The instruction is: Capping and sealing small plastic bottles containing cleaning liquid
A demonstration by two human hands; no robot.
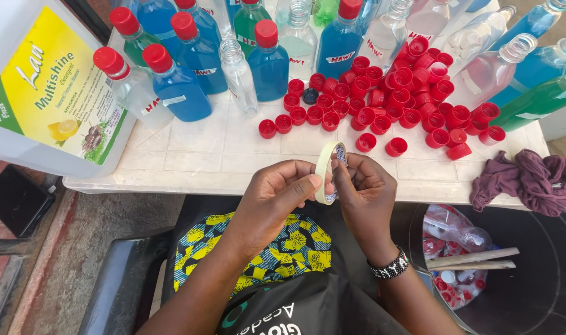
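Both my hands hold a small roll of cream masking tape point(325, 169) upright over the near edge of a white tiled table point(202, 155). My left hand point(277, 192) pinches the roll's left side with thumb and fingers. My right hand point(363, 192), with a beaded bracelet at the wrist, grips the right side, its fingertips on the roll's rim. Just beyond the tape lie several loose red bottle caps point(394, 93), and behind them stand several plastic bottles point(267, 62) with blue, green or clear liquid, some capped red.
A large white jug with a yellow-green label point(47, 93) stands at the table's left. A purple cloth point(531, 180) lies at the right edge. Below right, a dark tub point(537, 279) holds a bag of caps and two wooden sticks point(472, 259). A patterned cloth covers my lap.
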